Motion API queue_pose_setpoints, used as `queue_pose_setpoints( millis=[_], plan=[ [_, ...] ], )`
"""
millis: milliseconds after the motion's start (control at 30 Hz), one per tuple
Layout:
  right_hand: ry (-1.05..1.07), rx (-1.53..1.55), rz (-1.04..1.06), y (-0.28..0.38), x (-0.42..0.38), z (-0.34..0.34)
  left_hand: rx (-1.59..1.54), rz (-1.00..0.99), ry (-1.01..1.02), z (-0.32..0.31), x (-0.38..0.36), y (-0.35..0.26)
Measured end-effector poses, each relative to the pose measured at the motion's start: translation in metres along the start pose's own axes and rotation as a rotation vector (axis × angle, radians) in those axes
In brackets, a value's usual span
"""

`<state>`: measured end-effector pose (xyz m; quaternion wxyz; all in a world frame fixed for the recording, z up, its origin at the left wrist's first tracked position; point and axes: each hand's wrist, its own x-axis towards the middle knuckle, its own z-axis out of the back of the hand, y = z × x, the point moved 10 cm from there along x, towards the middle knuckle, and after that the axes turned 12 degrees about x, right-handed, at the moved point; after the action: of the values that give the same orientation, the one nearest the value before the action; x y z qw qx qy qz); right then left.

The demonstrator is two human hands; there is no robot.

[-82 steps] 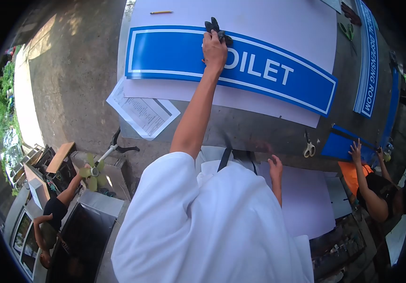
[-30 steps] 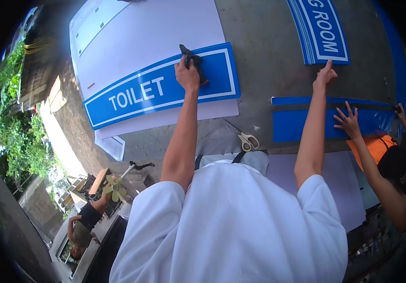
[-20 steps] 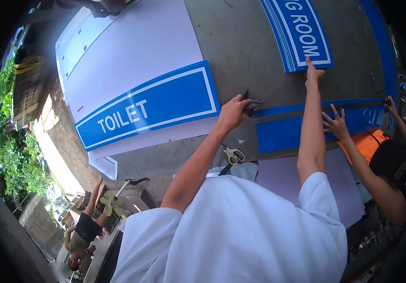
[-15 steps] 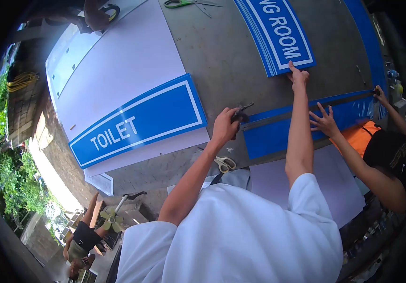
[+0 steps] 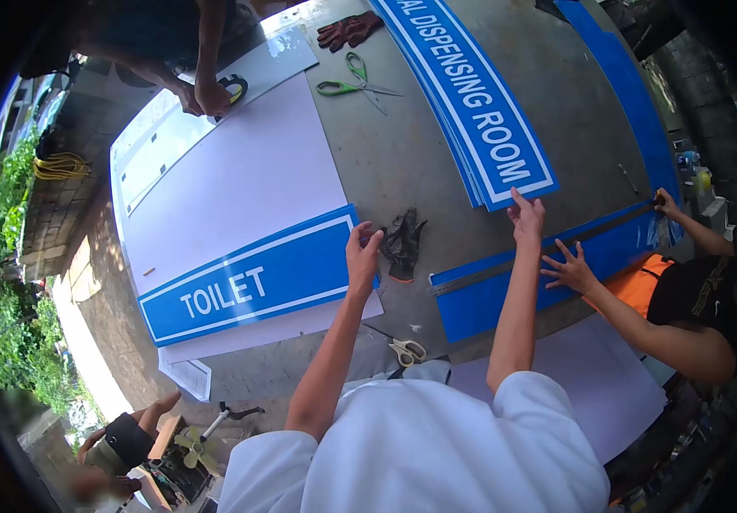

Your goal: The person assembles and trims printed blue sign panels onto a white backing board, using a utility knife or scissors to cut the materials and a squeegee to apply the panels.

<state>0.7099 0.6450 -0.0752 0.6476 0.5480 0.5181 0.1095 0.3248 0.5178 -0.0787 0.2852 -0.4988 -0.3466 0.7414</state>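
My left hand (image 5: 363,254) is at the right end of a blue sign lettered TOILET (image 5: 223,293), with its fingers over the sign's edge and the thumb held apart. Close by on the table lies a crumpled black glove (image 5: 402,244). At the lower end of a stack of long blue signs, my right hand (image 5: 526,220) has its thumb on the top sign, lettered DISPENSING ROOM (image 5: 471,98); the other fingers are at its edge, partly hidden. The TOILET sign rests on a large white sheet (image 5: 248,162).
Green-handled scissors (image 5: 353,85) and a dark red glove (image 5: 349,32) lie farther back. Cream-handled scissors (image 5: 407,350) are near the front edge. Opposite, a person's hands (image 5: 206,96) hold a tape roll (image 5: 233,85). At right, a co-worker's hand (image 5: 569,267) spreads over a blue strip (image 5: 479,303).
My left hand has let go of the black glove, which now lies on the table, and has moved left to the TOILET sign. My right hand stays at the stack's end. The view has shifted.
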Motion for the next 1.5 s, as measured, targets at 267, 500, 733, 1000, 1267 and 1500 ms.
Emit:
queue_pose_setpoints(
  millis=[267, 500, 733, 1000, 1267, 1500],
  plan=[
    [0.032, 0.056, 0.148, 0.052, -0.178, -0.036, -0.774, 0.141, 0.489, -0.098, 0.015, -0.076],
    [0.020, 0.095, 0.207, 0.080, -0.299, 0.009, -1.235, -0.028, 0.760, -0.125, 0.072, -0.159],
    [-0.085, 0.053, 0.202, 0.072, -0.365, 0.100, -0.747, -0.065, 0.581, -0.118, 0.080, -0.172],
    [0.043, 0.254, -0.107, -0.036, -0.357, 0.240, -0.662, -0.084, 0.603, -0.080, -0.061, -0.125],
    [-0.292, -0.124, -0.139, -0.086, -0.317, 0.343, -0.796, 0.210, 0.489, 0.042, -0.190, 0.039],
    [0.144, -0.057, -0.033, -0.115, -0.249, 0.155, -1.037, 0.056, 0.042, 0.204, -0.193, 0.137]
  ],
)
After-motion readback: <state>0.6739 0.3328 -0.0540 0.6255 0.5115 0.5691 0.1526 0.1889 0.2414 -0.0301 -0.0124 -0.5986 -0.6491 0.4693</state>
